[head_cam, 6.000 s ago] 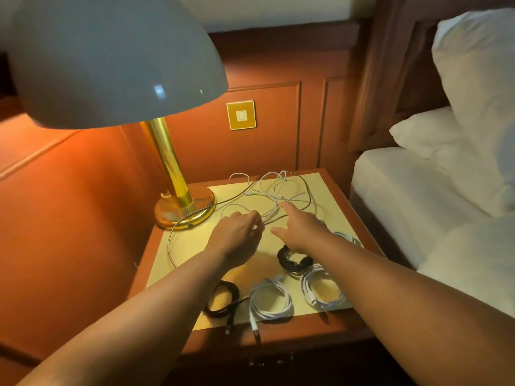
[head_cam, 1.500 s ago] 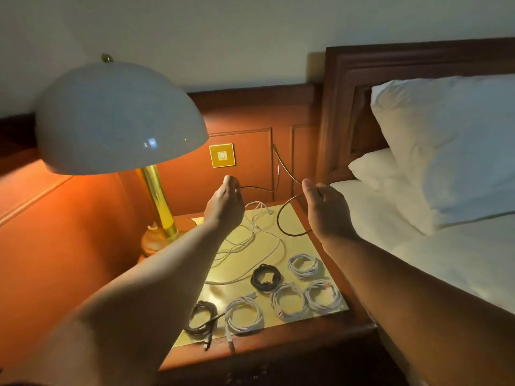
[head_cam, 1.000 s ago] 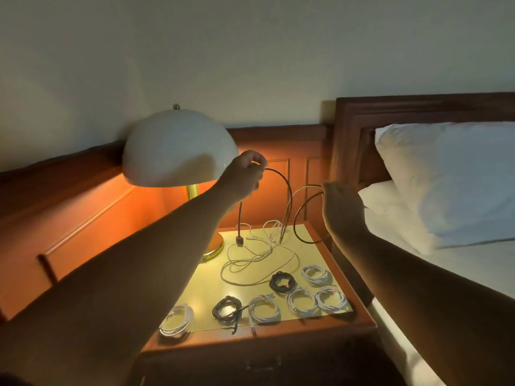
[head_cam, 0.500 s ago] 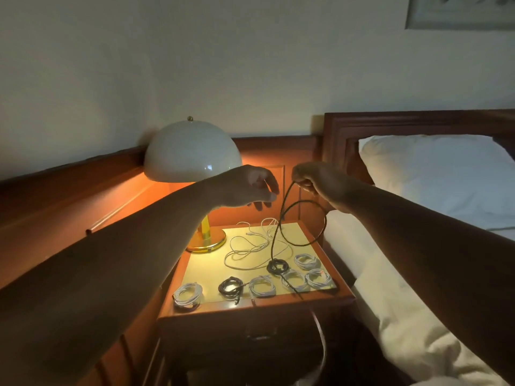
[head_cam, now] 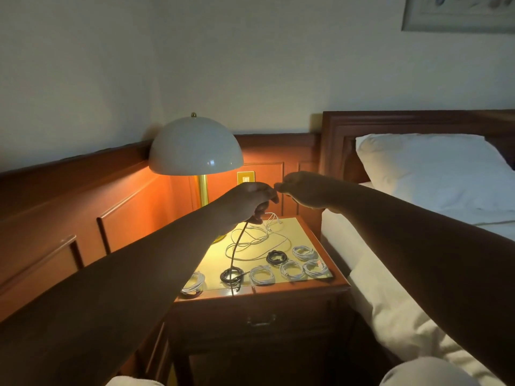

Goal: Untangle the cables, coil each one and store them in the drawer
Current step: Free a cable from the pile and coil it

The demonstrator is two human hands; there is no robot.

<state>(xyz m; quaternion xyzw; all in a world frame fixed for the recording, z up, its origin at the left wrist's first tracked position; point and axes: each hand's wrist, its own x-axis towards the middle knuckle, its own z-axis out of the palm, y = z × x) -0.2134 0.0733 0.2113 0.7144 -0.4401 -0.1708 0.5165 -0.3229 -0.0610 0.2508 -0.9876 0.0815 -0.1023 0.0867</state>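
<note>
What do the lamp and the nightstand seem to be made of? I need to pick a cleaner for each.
Lamp shade: glossy pale dome, probably painted metal or glass, given its sharp highlight. Lamp stem: polished brass-coloured metal, by its shine. Nightstand: reddish varnished wood with a soft sheen; its yellowish top inset looks smooth, material unclear.

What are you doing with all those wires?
A person is tidying cables on the nightstand. The left hand holds a black cable up, its end dangling toward the front edge, and the right hand is raised right beside it. Seven coiled cables lie along the front. A loose white tangle lies uncoiled behind them, and the drawer is shut.
</note>
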